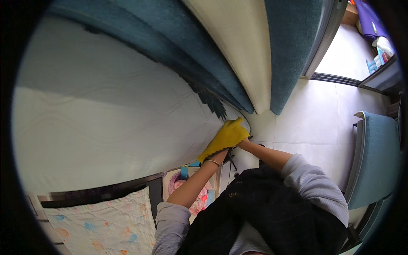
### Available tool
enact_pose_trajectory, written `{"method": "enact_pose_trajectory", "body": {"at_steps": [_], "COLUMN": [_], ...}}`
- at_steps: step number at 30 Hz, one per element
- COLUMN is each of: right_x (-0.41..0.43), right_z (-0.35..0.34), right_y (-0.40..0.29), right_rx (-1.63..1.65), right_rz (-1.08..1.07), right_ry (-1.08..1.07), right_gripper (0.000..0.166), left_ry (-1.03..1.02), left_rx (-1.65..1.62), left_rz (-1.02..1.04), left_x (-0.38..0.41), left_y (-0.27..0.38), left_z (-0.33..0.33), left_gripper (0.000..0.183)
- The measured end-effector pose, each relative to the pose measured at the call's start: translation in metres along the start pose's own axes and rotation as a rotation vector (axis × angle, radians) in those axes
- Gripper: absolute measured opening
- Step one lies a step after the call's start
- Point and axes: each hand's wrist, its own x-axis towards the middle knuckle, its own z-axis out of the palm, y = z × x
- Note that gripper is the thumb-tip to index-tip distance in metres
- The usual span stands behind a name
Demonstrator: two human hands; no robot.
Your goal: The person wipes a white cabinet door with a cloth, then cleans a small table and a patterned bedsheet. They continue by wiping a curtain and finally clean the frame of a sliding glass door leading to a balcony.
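A yellow cloth (pixel 228 135) with a scalloped edge lies over both of my hands at the near right corner of a pale quilted mattress (pixel 111 111). My left hand (pixel 222 155) reaches under the cloth from below, a bangle (pixel 213 162) around its wrist. From the right, my right hand (pixel 243 143) meets the cloth's other end. The fingers of both hands are hidden, so their grip does not show. Dark leaf shapes (pixel 212 102) run along the mattress's far edge, just beyond the cloth.
Blue and cream curtains (pixel 239 47) hang beside the mattress. A blue padded seat (pixel 374 159) stands on the tiled floor (pixel 306 118) at right, near a sliding-door track (pixel 334 78). Below lie a patterned quilt (pixel 108 223) and pink plastic items (pixel 199 202).
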Motion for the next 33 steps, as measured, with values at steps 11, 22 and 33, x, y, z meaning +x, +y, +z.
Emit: {"method": "enact_pose_trajectory", "body": {"at_steps": [11,22,33], "right_x": [0.001,0.008,-0.006], "right_z": [-0.185,-0.24,-0.134], "right_y": [-0.17,-0.38,-0.34], "right_rx": [0.399,0.146,-0.194], "right_rz": [-0.087,-0.571,-0.609], "right_ry": [0.664,0.916,0.626], "right_gripper": [0.057,0.029,0.021], "left_ry": [0.612,1.159,1.104], "left_rx": [0.229,0.235,-0.085], "left_rz": [0.08,0.077,-0.037], "left_x": [-0.088,-0.185,-0.145], "left_y": [-0.019,-0.075,-0.151], "left_z": [-0.065,-0.17,0.029], "left_gripper": [0.049,0.034,0.032]}}
